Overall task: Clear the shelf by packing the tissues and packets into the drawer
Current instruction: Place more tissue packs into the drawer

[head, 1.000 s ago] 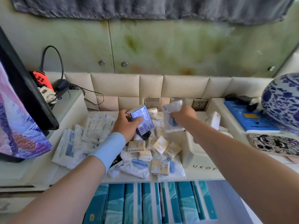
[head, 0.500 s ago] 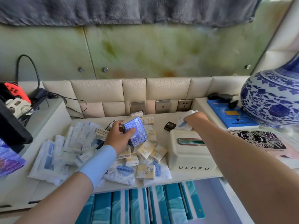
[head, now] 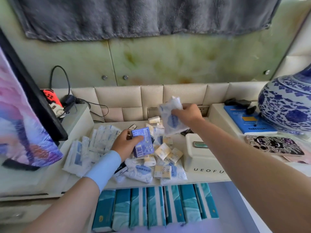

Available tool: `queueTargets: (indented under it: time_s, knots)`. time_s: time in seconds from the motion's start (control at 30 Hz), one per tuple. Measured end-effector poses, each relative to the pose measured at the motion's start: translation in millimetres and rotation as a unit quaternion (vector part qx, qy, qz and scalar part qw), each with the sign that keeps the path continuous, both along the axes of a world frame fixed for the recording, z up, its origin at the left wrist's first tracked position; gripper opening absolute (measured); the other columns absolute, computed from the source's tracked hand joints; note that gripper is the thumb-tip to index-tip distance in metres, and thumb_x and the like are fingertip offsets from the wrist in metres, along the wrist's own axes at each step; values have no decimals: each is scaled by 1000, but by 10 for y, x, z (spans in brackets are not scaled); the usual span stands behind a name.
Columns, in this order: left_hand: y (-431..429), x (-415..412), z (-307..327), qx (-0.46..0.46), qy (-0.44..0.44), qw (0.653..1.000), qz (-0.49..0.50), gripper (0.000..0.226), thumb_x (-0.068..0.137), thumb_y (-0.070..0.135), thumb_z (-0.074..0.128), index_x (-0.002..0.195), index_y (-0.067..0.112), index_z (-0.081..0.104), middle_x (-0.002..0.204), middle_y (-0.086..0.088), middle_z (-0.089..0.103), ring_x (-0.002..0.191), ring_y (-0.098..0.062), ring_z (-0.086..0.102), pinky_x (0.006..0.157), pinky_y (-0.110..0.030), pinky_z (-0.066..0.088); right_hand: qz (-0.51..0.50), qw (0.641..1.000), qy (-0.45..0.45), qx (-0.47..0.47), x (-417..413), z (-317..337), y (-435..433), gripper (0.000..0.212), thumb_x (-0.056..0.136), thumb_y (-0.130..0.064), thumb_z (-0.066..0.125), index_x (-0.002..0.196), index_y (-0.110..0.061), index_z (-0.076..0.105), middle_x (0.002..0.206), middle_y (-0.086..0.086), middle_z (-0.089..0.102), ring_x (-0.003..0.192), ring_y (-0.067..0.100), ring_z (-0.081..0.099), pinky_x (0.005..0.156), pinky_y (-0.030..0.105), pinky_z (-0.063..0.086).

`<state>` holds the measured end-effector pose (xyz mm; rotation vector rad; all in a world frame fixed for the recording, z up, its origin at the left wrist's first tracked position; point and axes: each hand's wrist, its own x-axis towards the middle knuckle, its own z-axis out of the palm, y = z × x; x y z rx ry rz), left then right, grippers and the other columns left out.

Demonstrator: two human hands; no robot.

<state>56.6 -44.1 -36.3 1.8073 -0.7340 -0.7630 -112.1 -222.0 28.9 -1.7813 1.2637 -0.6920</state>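
Left hand (head: pixel 125 144) gripping a purple packet (head: pixel 143 142): thumb across the front face, fingers curled behind, barcode end pointing down toward me. Packet is tilted, over the middle of the pile on the shelf (head: pixel 210 178); can't tell if its lower end touches the pile.

Right hand (head: pixel 186 115) pinching a white tissue pack (head: pixel 171 118) with blue print, fingers curled round its right edge. Pack is raised clear of the shelf, over the back of the pile.

Shelf: small yellow packets (head: pixel 162 151) heaped in the centre, touching and overlapping. Flat white packs (head: pixel 94 148) fanned out left of my left hand, more with blue print at the front edge under the yellow ones. White box (head: pixel 200 158) lettered UEOFU sits just right of the pile, under my right forearm.

Drawer (head: pixel 225 195) is open below the shelf front. Teal packs (head: pixel 151 206) stand on edge in it, side by side in a row.

Light blue band (head: pixel 104 167) on my left wrist.

Right ledge: blue-and-white vase (head: pixel 286 108), blue booklet (head: pixel 244 121) beside it, patterned phone case (head: pixel 274 146) in front.

Left ledge: red controller (head: pixel 50 96) and a black cable (head: pixel 67 78).

Grey towel (head: pixel 143 15) hangs across the top of the wall
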Motion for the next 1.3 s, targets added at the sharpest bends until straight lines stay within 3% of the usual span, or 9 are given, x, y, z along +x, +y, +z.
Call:
queueTargets:
  time_s: [0.13,0.23,0.33,0.47,0.6,0.8,1.0,1.17,1.3]
  knots:
    - [452,-100,132,90,-60,991,-85,25,88,31,68,108,21,57,98,4,65,78,-9,61,60,-23,43,133,986,-20,101,-75,78,558,19,80,-24,77,92,-9,72,84,8,71,73,22,67,59,27,53]
    - [861,-78,75,232,-118,952,-163,51,73,53,72,111,26,53,106,3,63,89,-15,61,65,-26,44,211,968,45,126,-161,-113,910,30,78,-26,76,98,-4,72,99,15,72,87,29,68,83,40,54]
    - [1272,-114,-98,339,-158,901,-220,55,73,56,73,114,28,49,109,3,61,90,-13,60,73,-27,47,283,936,111,174,-298,-377,1251,39,76,-29,76,104,-2,70,105,15,70,95,32,68,89,44,56]
    - [1704,-127,-458,404,-183,878,-181,57,70,61,71,112,29,48,99,2,58,81,-18,59,72,-30,49,283,927,155,190,-506,-811,1629,41,77,-35,76,105,-6,71,105,11,72,97,28,69,90,40,54]
    - [1934,-146,-744,358,-122,920,-105,43,85,38,70,109,21,40,100,-4,50,78,-21,51,72,-34,49,249,932,131,229,-645,-1139,1878,29,84,-34,74,102,-11,71,103,9,72,94,26,69,81,37,55]
    - [1933,-195,-764,283,-148,947,-41,63,88,21,68,143,21,37,143,-6,47,120,-24,55,87,-27,44,183,949,88,242,-654,-1346,2113,14,93,-33,64,92,-20,69,96,5,72,90,24,69,72,31,55]
    - [1837,-361,-752,310,-172,921,-164,54,89,32,66,139,31,47,145,5,44,128,-20,50,105,-31,41,162,957,96,219,-511,-1354,2254,18,90,-32,69,99,-17,73,94,1,71,85,18,68,69,31,56]
    - [1730,-505,-614,217,-196,949,-121,50,95,32,57,143,25,43,149,0,37,132,-18,43,96,-22,34,118,983,106,88,-453,-1237,2372,19,78,-32,66,82,-16,73,75,7,72,69,22,67,59,31,53]
    - [1742,-582,-508,159,-112,979,-66,65,87,48,65,143,29,38,140,2,45,123,-18,50,96,-28,42,93,992,75,-32,-417,-1062,2522,23,71,-36,61,68,-13,63,59,2,63,55,19,59,51,27,46]
